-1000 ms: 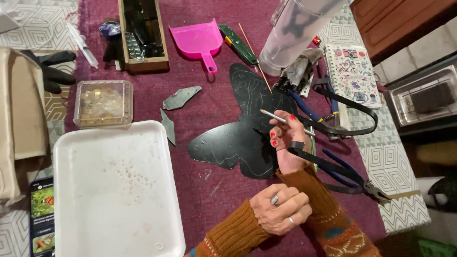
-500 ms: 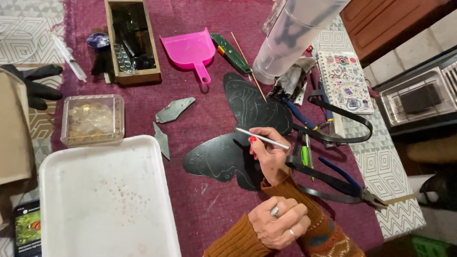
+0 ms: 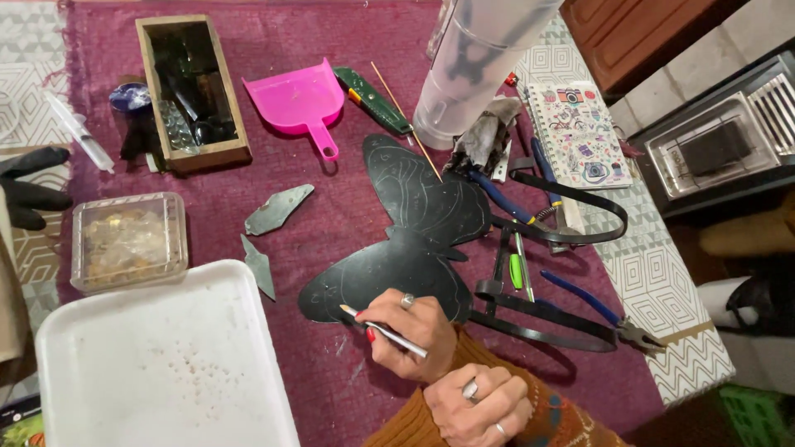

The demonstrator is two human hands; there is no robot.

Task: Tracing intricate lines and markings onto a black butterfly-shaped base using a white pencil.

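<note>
Work surface: maroon cloth [image 3: 331, 215] over a patterned table. Nearest us, our left hand [image 3: 480, 406] lies curled loosely on the right forearm, holding nothing. Just beyond it, our right hand [image 3: 410, 331] pinches a thin silver tool [image 3: 385, 333], tip at the lower-left wing edge of the black butterfly [image 3: 414, 240]. Left of that hand, a white tray [image 3: 157, 364]; bare cloth lies between. Farther out: two glass shards [image 3: 277, 209], pink dustpan [image 3: 298, 103], wooden box [image 3: 192, 91].
</note>
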